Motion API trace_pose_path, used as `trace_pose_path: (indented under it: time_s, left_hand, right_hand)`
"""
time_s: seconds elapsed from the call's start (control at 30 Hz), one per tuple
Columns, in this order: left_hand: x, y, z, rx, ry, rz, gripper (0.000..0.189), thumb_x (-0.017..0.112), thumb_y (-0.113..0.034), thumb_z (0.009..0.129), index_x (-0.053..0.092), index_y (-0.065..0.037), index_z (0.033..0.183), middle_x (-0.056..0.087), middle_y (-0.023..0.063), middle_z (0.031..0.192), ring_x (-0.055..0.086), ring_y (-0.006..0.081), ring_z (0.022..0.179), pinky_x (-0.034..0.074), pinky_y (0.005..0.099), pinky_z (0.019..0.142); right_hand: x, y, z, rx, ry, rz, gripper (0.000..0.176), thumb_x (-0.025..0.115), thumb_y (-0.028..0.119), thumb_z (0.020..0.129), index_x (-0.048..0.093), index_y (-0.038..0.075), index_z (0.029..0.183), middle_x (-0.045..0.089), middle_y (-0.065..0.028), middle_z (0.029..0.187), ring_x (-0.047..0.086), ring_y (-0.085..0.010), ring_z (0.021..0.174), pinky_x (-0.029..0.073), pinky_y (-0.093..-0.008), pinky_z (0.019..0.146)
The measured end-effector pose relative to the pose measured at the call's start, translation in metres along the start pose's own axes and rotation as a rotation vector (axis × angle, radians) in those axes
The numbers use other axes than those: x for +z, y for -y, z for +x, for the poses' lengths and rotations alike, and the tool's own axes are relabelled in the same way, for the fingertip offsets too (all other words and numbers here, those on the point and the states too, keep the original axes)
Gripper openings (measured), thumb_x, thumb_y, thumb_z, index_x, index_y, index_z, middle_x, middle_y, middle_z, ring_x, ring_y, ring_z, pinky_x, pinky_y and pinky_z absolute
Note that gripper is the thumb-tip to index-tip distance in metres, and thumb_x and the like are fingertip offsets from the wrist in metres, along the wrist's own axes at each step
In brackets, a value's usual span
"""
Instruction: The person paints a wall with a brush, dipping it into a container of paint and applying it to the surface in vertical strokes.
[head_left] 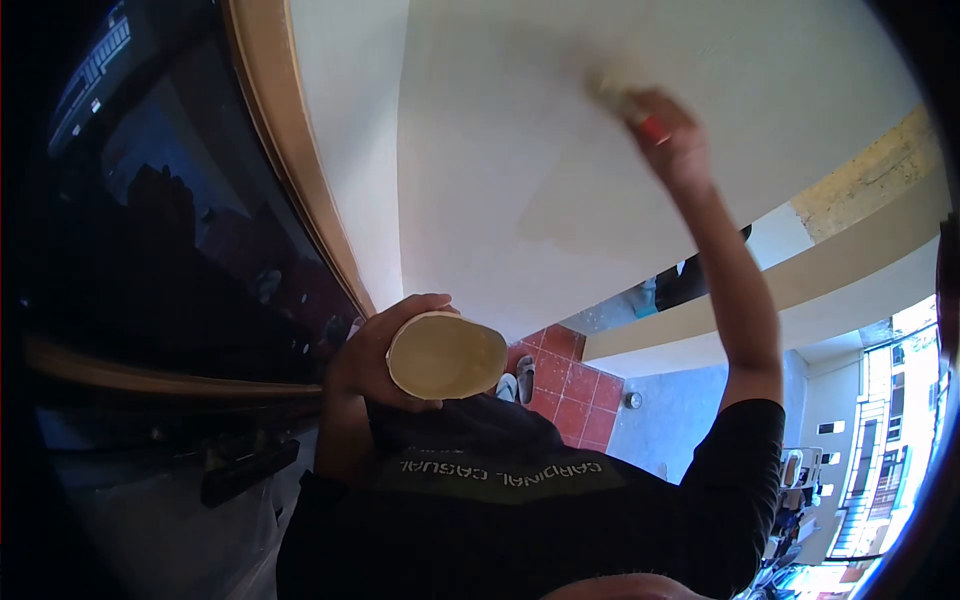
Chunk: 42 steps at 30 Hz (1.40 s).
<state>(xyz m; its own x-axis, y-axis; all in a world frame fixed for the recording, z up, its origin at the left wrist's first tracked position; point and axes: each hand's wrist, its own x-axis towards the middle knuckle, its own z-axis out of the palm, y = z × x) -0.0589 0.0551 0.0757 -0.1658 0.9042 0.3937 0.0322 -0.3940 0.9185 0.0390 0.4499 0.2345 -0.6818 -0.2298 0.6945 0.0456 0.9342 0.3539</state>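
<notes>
My left hand (385,350) is wrapped around a cup-like container (447,355) held in front of my chest, its opening facing up, with pale cream paint inside. Up at the right, my raised right hand (676,145) is closed on a paintbrush (610,88) with a bit of red showing at the grip. The brush end is smeared by motion and overlaps the cream wall (480,170). A slightly darker patch shows on the wall below the brush.
A dark glass pane in a brown wooden frame (275,110) stands close on my left. Red floor tiles (568,385) lie below, with slippers (525,378) on them. A ledge (720,300) runs along the right; household items and a bright grilled window (885,430) are farther off.
</notes>
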Motion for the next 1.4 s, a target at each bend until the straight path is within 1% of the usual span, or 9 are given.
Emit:
trace_pose_path:
  time_s: [0.2,0.37,0.47,0.53,0.63,0.8,0.9,1.27,1.4]
  left_hand:
    - [-0.001,0.008,0.006,0.019,0.044,0.040,0.102,0.091,-0.017,0.054,0.035,0.001,0.139,0.054,0.0147,0.124,0.055,0.0229,0.114,0.045,0.0352,0.095]
    - [-0.007,0.020,0.005,0.013,0.047,-0.002,0.102,0.091,-0.019,0.055,0.036,0.002,0.138,0.055,0.0147,0.124,0.055,0.0234,0.114,0.045,0.0352,0.095]
    - [-0.010,0.019,0.002,-0.028,0.018,-0.013,0.102,0.091,-0.019,0.055,0.036,0.002,0.138,0.055,0.0149,0.124,0.055,0.0236,0.115,0.045,0.0357,0.096]
    - [-0.011,0.016,0.004,0.001,-0.010,-0.017,0.103,0.091,-0.019,0.055,0.035,0.003,0.138,0.055,0.0153,0.124,0.055,0.0237,0.116,0.044,0.0359,0.097]
    - [-0.009,0.013,0.004,-0.072,-0.042,-0.182,0.103,0.091,-0.018,0.055,0.035,0.003,0.138,0.055,0.0150,0.124,0.054,0.0233,0.116,0.044,0.0361,0.097]
    - [-0.015,0.022,0.006,0.002,-0.014,-0.071,0.102,0.091,-0.017,0.055,0.035,0.003,0.139,0.055,0.0144,0.124,0.055,0.0230,0.115,0.044,0.0360,0.096]
    - [-0.018,0.025,0.007,0.039,-0.015,-0.048,0.102,0.091,-0.017,0.055,0.036,0.003,0.138,0.055,0.0143,0.123,0.056,0.0231,0.114,0.045,0.0356,0.096]
    - [-0.021,0.018,-0.001,0.029,-0.051,0.034,0.100,0.090,-0.019,0.055,0.037,0.001,0.138,0.056,0.0130,0.122,0.056,0.0219,0.112,0.045,0.0337,0.095]
    - [-0.021,0.017,0.000,-0.004,-0.062,0.018,0.101,0.090,-0.018,0.054,0.037,0.001,0.138,0.057,0.0129,0.121,0.057,0.0219,0.112,0.045,0.0338,0.094]
  right_hand:
    - [-0.038,0.016,0.027,0.011,-0.295,-0.191,0.027,0.064,0.003,0.072,0.062,0.008,0.099,0.059,-0.0079,0.089,0.060,-0.0275,0.081,0.051,-0.0370,0.066]
    - [0.075,0.065,-0.079,-0.058,0.040,-0.046,0.031,0.066,0.007,0.067,0.065,0.011,0.097,0.060,-0.0073,0.106,0.060,-0.0272,0.097,0.053,-0.0364,0.081]
    - [0.101,0.110,-0.113,0.049,0.310,0.193,0.023,0.060,0.010,0.075,0.057,0.011,0.097,0.056,-0.0048,0.089,0.061,-0.0233,0.089,0.055,-0.0361,0.071]
    - [0.107,0.109,-0.119,0.151,0.437,0.195,0.027,0.062,0.009,0.074,0.058,0.010,0.101,0.059,-0.0048,0.094,0.061,-0.0224,0.091,0.055,-0.0358,0.071]
    - [0.087,0.028,-0.078,0.011,0.070,0.076,0.032,0.073,0.014,0.073,0.065,0.008,0.104,0.065,-0.0083,0.105,0.063,-0.0277,0.095,0.054,-0.0365,0.081]
    - [-0.030,0.006,0.050,0.067,-0.410,-0.057,0.015,0.073,0.003,0.077,0.064,0.002,0.089,0.064,-0.0102,0.087,0.062,-0.0262,0.075,0.052,-0.0349,0.066]
    - [-0.031,0.013,0.045,-0.096,-0.421,-0.222,0.017,0.072,0.000,0.078,0.063,0.002,0.092,0.064,-0.0100,0.091,0.062,-0.0253,0.078,0.052,-0.0341,0.068]
    - [0.152,0.146,-0.180,0.200,0.541,0.292,0.033,0.064,0.005,0.070,0.062,0.013,0.102,0.059,-0.0068,0.097,0.059,-0.0266,0.094,0.053,-0.0388,0.075]
    - [0.109,0.072,-0.111,0.172,0.196,0.210,0.025,0.063,0.000,0.077,0.064,0.002,0.102,0.064,-0.0137,0.093,0.061,-0.0316,0.086,0.052,-0.0400,0.075]
